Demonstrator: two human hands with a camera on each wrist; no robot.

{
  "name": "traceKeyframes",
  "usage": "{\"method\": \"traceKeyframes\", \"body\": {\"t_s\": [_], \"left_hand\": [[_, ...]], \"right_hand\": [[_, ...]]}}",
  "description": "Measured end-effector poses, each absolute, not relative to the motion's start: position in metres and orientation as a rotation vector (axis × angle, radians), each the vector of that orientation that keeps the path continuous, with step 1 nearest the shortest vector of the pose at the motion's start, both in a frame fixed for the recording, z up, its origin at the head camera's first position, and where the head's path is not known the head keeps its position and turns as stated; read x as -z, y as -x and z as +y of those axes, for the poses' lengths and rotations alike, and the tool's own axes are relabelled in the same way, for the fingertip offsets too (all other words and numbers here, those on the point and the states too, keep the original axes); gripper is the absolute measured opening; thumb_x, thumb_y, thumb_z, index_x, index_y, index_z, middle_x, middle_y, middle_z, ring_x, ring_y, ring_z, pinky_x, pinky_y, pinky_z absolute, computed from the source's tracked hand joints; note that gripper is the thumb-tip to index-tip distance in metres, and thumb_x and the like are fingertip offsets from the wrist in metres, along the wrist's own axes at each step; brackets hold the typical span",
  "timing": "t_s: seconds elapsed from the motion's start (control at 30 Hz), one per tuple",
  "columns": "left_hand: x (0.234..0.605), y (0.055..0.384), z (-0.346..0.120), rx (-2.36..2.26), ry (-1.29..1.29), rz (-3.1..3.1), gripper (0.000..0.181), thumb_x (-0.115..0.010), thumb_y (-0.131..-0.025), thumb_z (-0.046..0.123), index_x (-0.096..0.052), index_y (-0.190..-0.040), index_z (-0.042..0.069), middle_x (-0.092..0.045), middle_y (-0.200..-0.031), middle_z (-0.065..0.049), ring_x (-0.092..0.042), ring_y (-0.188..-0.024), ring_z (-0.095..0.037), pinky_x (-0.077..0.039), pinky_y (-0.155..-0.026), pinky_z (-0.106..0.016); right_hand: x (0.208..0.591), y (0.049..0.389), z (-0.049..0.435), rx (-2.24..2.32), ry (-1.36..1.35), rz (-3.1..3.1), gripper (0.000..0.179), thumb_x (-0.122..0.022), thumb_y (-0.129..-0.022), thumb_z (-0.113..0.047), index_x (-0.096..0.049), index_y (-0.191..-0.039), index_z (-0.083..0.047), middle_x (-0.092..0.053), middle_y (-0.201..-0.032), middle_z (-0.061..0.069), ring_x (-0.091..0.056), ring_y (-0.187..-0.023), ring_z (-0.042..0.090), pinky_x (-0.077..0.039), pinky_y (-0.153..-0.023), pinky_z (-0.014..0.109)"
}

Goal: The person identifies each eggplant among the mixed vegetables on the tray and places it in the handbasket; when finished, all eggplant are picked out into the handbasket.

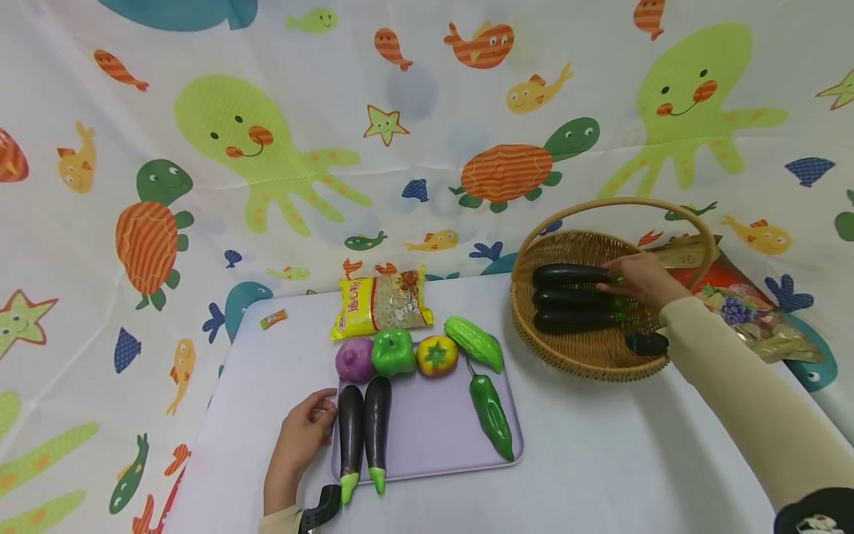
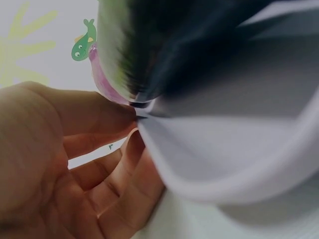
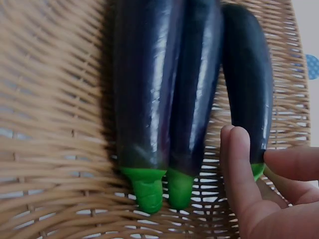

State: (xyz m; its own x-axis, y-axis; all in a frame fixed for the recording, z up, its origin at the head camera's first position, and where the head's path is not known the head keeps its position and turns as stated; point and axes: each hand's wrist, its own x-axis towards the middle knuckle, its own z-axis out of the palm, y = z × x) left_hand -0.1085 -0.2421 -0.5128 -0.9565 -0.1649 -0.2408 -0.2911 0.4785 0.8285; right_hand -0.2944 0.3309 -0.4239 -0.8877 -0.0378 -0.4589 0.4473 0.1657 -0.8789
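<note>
My left hand [image 1: 303, 434] pinches the left rim of the lilac tray [image 1: 430, 426] between thumb and curled fingers. Right beside it, two dark eggplants [image 1: 351, 426] lie on the tray, their green stem ends over the front edge. Over the wicker basket [image 1: 587, 363], my right hand [image 1: 642, 277] reaches in from the right. Its thumb and fingers pinch the farthest eggplant [image 3: 249, 79] near the green stem end. Two more eggplants [image 3: 144, 94] lie parallel to that one in the basket.
Along the tray sit a purple onion [image 1: 355, 360], green pepper [image 1: 394, 352], persimmon [image 1: 437, 356], bitter melon [image 1: 474, 343] and long green chili [image 1: 491, 415]. Behind are a yellow food bag [image 1: 383, 302] and small orange packet [image 1: 273, 319]. A red-gold bag [image 1: 740, 304] stands right of the basket.
</note>
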Motion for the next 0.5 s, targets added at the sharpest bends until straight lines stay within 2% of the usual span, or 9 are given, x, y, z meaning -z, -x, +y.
{"method": "traceKeyframes", "body": {"t_s": [0.1, 0.2, 0.37, 0.5], "left_hand": [[0.5112, 0.1088, -0.2419, -1.481, 0.398, 2.599, 0.036, -0.057, -0.1, -0.001, -0.06, -0.135, 0.0, -0.061, -0.109, -0.015, -0.056, -0.079, -0.016, -0.056, -0.059, -0.026], [0.5103, 0.1092, -0.2417, -1.48, 0.393, 2.604, 0.035, -0.057, -0.1, -0.001, -0.061, -0.135, 0.0, -0.061, -0.109, -0.014, -0.057, -0.078, -0.016, -0.057, -0.059, -0.026], [0.5109, 0.1091, -0.2411, -1.488, 0.395, 2.605, 0.035, -0.057, -0.099, -0.001, -0.061, -0.134, 0.0, -0.061, -0.108, -0.014, -0.056, -0.077, -0.015, -0.057, -0.059, -0.026], [0.5119, 0.1078, -0.2407, -1.49, 0.397, 2.603, 0.035, -0.057, -0.099, -0.002, -0.061, -0.134, -0.001, -0.06, -0.107, -0.014, -0.056, -0.077, -0.016, -0.057, -0.059, -0.026]], "right_hand": [[0.4235, 0.2936, 0.33, 1.752, -0.382, 2.098, 0.054, -0.033, -0.102, 0.008, -0.022, -0.155, 0.013, -0.005, -0.166, 0.026, -0.069, -0.085, 0.004, -0.056, -0.093, 0.026], [0.4224, 0.2927, 0.3303, 1.716, -0.373, 2.1, 0.053, -0.035, -0.105, 0.003, -0.021, -0.155, 0.013, -0.008, -0.166, 0.025, -0.069, -0.086, 0.004, -0.056, -0.092, 0.026], [0.4226, 0.2916, 0.3328, 1.632, -0.334, 2.105, 0.053, -0.033, -0.11, -0.009, -0.017, -0.158, 0.009, -0.002, -0.166, 0.025, -0.069, -0.086, 0.003, -0.056, -0.092, 0.027], [0.4246, 0.2904, 0.3342, 1.572, -0.28, 2.143, 0.053, -0.03, -0.111, -0.01, -0.015, -0.157, 0.011, -0.001, -0.166, 0.028, -0.068, -0.087, 0.001, -0.056, -0.094, 0.028]]}}
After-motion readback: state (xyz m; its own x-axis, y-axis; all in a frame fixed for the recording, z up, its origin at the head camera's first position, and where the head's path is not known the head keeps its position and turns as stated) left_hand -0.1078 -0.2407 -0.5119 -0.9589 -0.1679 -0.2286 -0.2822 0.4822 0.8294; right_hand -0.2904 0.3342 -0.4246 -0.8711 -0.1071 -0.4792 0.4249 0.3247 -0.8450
